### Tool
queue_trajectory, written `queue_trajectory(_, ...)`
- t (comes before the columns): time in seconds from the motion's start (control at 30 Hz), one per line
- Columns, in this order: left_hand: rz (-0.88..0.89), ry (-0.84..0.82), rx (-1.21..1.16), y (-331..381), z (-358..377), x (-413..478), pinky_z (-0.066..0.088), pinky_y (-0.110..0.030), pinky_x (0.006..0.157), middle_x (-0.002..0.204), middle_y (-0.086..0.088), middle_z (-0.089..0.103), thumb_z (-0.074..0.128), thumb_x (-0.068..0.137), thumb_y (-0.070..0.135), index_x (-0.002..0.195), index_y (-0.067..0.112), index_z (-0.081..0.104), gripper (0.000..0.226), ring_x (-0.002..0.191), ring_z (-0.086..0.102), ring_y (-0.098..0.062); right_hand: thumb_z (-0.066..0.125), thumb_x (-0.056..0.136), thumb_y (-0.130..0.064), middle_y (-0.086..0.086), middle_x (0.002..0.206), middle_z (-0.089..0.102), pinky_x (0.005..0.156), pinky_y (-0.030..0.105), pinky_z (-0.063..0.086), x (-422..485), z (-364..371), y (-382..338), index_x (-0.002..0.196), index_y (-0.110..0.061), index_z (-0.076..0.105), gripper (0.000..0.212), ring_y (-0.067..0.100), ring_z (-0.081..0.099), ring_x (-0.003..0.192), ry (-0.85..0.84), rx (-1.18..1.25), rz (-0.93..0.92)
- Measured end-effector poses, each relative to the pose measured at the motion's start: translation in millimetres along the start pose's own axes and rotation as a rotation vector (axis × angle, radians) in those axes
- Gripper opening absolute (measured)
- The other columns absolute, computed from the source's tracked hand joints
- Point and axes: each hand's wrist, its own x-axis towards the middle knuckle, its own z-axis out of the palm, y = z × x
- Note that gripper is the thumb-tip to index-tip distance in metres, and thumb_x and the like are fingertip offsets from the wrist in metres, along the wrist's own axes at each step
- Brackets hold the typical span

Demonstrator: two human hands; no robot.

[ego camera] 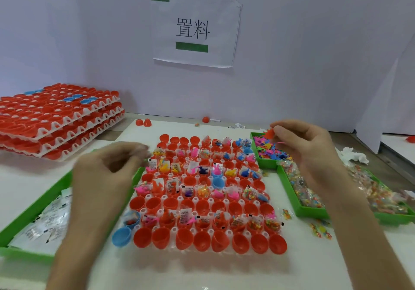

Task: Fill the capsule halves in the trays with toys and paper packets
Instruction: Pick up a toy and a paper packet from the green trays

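Right hand (307, 152): I am seeing it pinching an orange toy (270, 133), upper right of frame, above the green toy bin (266, 163).
Left hand (105, 177): blurring at left; fingers curling, grip I cannot tell.
Capsule tray (210, 200): lying mid-frame on the table (224, 271), partly filled.

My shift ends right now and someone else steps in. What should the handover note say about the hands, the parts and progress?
Right hand pinches an orange toy over the toy bin.
Left hand is blurred, fingers curled, by the packet tray; whether it holds anything is unclear.
Capsule tray sits in the middle, between the two.
Done: several rows hold toys and packets.
Left: the front row and some rows between are empty; a stack of trays waits at back left.
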Motion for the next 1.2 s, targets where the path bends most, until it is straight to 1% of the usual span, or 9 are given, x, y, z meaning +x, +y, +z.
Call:
queue_trajectory(0.1, -0.049, -0.076, -0.234, 38, 42, -22, 0.056, -0.011, 0.067, 0.082, 0.013, 0.077, 0.074, 0.079, 0.028, 0.091, 0.033, 0.076, 0.013, 0.075, 0.074, -0.003, 0.082, 0.064, -0.054, -0.002, 0.091, 0.076, 0.075, 0.018, 0.056, -41, 20, -21, 0.093, -0.029, 0.08, 0.038, 0.01, 0.071, 0.085, -0.014, 0.091, -0.086)
queue_trajectory(0.2, -0.145, -0.091, -0.465, 57, 78, -45, 0.052, -0.008, 0.066, 0.084, 0.011, 0.078, 0.073, 0.075, 0.032, 0.096, 0.032, 0.075, 0.022, 0.079, 0.074, -0.001, 0.086, 0.058, -0.059, -0.001, 0.087, 0.075, 0.074, 0.019, 0.057, -70, 33, -29, 0.092, -0.025, 0.08, 0.049, 0.011, 0.071, 0.08, 0.041, 0.154, -0.15)
queue_trajectory(0.4, -0.234, -0.156, -0.614, 59, 108, -69, 0.053, -0.012, 0.067, 0.076, 0.007, 0.077, 0.071, 0.078, 0.032, 0.09, 0.038, 0.08, 0.016, 0.073, 0.071, -0.001, 0.082, 0.069, -0.051, -0.002, 0.081, 0.075, 0.073, 0.02, 0.057, -94, 47, -30, 0.091, -0.026, 0.079, 0.034, 0.015, 0.072, 0.077, 0.077, 0.095, -0.223)
queue_trajectory(0.53, -0.31, -0.232, -0.711, 57, 108, -70, 0.057, -0.02, 0.078, 0.096, 0.0, 0.079, 0.062, 0.09, 0.025, 0.101, 0.027, 0.081, 0.022, 0.092, 0.074, -0.015, 0.077, 0.071, -0.032, -0.002, 0.081, 0.076, 0.07, 0.017, 0.056, -96, 49, -29, 0.085, -0.025, 0.079, 0.015, 0.012, 0.074, 0.078, 0.096, 0.07, -0.209)
queue_trajectory(0.63, -0.309, -0.27, -0.731, 59, 107, -69, 0.056, -0.019, 0.081, 0.108, 0.003, 0.077, 0.058, 0.095, 0.019, 0.103, 0.024, 0.08, 0.024, 0.102, 0.073, -0.015, 0.074, 0.071, -0.024, -0.001, 0.083, 0.077, 0.07, 0.016, 0.056, -95, 52, -28, 0.083, -0.021, 0.079, 0.013, 0.011, 0.074, 0.079, 0.109, 0.045, -0.175)
queue_trajectory(0.77, -0.281, -0.332, -0.733, 59, 107, -72, 0.056, -0.018, 0.082, 0.111, 0.004, 0.077, 0.056, 0.091, 0.023, 0.108, 0.032, 0.078, 0.029, 0.108, 0.071, -0.013, 0.074, 0.072, -0.021, -0.001, 0.08, 0.077, 0.068, 0.016, 0.056, -95, 54, -27, 0.082, -0.017, 0.079, 0.013, 0.011, 0.074, 0.078, 0.136, 0.035, -0.148)
queue_trajectory(0.93, -0.285, -0.408, -0.768, 59, 108, -75, 0.056, -0.021, 0.085, 0.114, 0.001, 0.076, 0.062, 0.091, 0.021, 0.116, 0.029, 0.074, 0.029, 0.111, 0.07, -0.016, 0.077, 0.079, -0.009, -0.002, 0.081, 0.077, 0.069, 0.019, 0.056, -95, 52, -23, 0.083, -0.021, 0.079, 0.013, 0.014, 0.074, 0.079, 0.201, -0.03, -0.156)
queue_trajectory(1.07, -0.317, -0.349, -0.767, 60, 113, -77, 0.057, -0.024, 0.09, 0.096, -0.003, 0.079, 0.074, 0.086, 0.037, 0.114, 0.033, 0.073, 0.028, 0.104, 0.073, -0.016, 0.077, 0.077, -0.019, -0.001, 0.082, 0.076, 0.071, 0.026, 0.059, -95, 52, -20, 0.086, -0.02, 0.079, 0.009, 0.018, 0.074, 0.081, 0.197, -0.054, -0.147)
queue_trajectory(1.2, -0.319, -0.271, -0.758, 57, 116, -78, 0.059, -0.026, 0.085, 0.071, -0.006, 0.073, 0.066, 0.081, 0.038, 0.101, 0.027, 0.077, 0.025, 0.093, 0.075, -0.022, 0.079, 0.079, -0.011, -0.001, 0.08, 0.075, 0.07, 0.026, 0.059, -94, 53, -18, 0.084, -0.02, 0.078, 0.01, 0.017, 0.073, 0.078, 0.192, -0.064, -0.161)
